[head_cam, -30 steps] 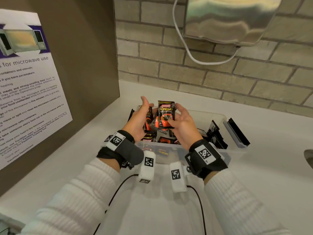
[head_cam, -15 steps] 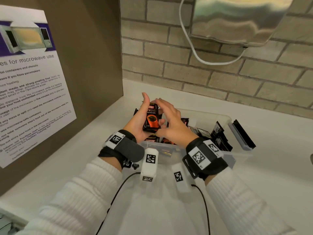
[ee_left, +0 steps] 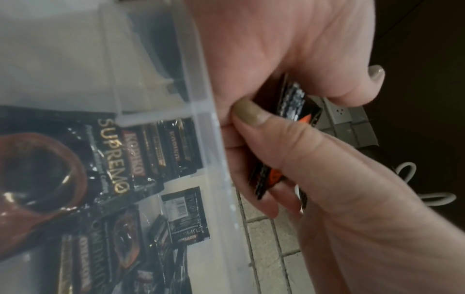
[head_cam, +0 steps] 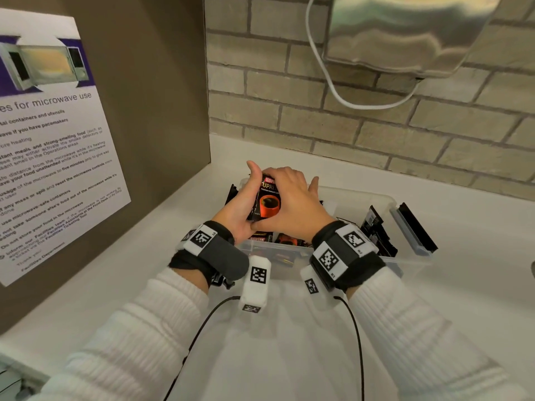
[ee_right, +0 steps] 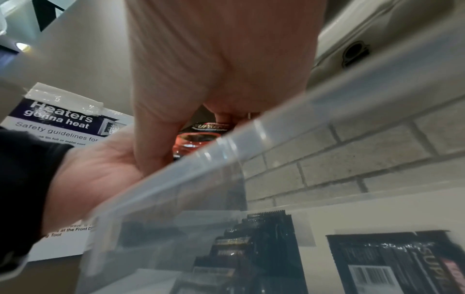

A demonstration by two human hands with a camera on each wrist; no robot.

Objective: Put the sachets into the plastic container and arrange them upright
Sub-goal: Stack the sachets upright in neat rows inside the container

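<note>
I hold a small stack of black coffee sachets (head_cam: 267, 201) upright between both hands, over the left end of the clear plastic container (head_cam: 376, 198). My left hand (head_cam: 249, 198) grips the stack from the left, thumb up along its edge. My right hand (head_cam: 286, 198) wraps it from the right, fingers over the top and thumb under the bottom. In the left wrist view the sachets (ee_left: 292, 103) sit pinched in the left hand (ee_left: 289, 139), beside the container wall (ee_left: 208, 139). Loose sachets (head_cam: 286, 240) lie flat inside. A few more sachets (head_cam: 376, 230) stand at the right end.
A brown panel with a microwave notice (head_cam: 52, 146) rises close on the left. The brick wall (head_cam: 347, 125) is behind, with a steel dispenser (head_cam: 405, 30) and white cable (head_cam: 333, 88) overhead. A row of dark sachets (head_cam: 417, 227) lies outside the container's right end on the white counter (head_cam: 463, 285).
My right hand carried one sachet leftward onto the stack in my left hand. Both hands have since closed round the stack together.
</note>
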